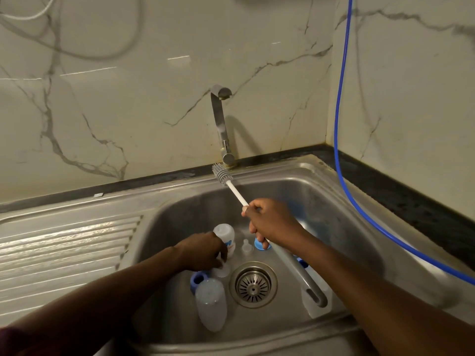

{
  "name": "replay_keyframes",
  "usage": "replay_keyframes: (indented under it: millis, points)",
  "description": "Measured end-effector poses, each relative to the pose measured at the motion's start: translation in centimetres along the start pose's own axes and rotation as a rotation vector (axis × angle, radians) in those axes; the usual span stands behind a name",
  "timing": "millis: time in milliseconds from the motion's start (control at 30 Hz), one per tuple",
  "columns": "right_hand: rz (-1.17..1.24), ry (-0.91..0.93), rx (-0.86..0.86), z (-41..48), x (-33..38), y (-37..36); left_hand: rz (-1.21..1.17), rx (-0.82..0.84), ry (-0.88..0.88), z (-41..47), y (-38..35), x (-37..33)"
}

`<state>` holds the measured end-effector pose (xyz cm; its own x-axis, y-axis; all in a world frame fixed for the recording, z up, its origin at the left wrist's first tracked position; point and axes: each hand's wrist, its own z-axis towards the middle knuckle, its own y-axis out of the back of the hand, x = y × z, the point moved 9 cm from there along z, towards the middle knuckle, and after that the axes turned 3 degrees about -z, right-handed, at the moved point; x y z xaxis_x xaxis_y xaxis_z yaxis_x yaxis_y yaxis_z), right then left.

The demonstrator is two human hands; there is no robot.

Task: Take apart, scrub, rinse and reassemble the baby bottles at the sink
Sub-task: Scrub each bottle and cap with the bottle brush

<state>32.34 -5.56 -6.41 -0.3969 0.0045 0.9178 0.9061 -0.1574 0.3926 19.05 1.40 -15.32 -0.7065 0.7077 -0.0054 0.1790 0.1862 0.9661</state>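
Note:
My right hand (270,222) grips the white shaft of a long bottle brush (223,175), its grey bristle head raised toward the tap base and its grey handle trailing back under my forearm. My left hand (203,251) reaches into the steel sink (321,201) and pinches a small clear teat (222,270) beside the drain. A clear bottle body (226,236) lies just behind that hand. Another clear bottle (211,304) with a blue collar (198,278) lies at the front left. A loose clear teat (246,246) and a blue ring (259,244) sit mid-basin.
A steel tap (221,119) stands behind the basin, no water running. The round drain strainer (253,285) is in the basin floor. A ribbed draining board (66,247) lies left. A blue hose (341,124) hangs down the right wall. Another bottle (312,301) lies under the brush handle.

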Motion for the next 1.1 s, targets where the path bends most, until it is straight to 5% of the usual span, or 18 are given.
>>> replay_keyframes:
  millis: [200, 500, 1100]
  points:
    - [-0.019, 0.004, 0.008, 0.1, -0.1, -0.1, -0.128, 0.167, -0.108, -1.0, -0.5, -1.1]
    - [-0.025, 0.003, 0.020, 0.1, -0.2, -0.3, 0.023, 0.252, -0.206, -2.4, -2.5, -1.6]
    - [-0.038, 0.015, 0.022, 0.2, -0.3, -0.3, 0.325, 0.282, -0.087, -2.6, -3.1, 0.9]
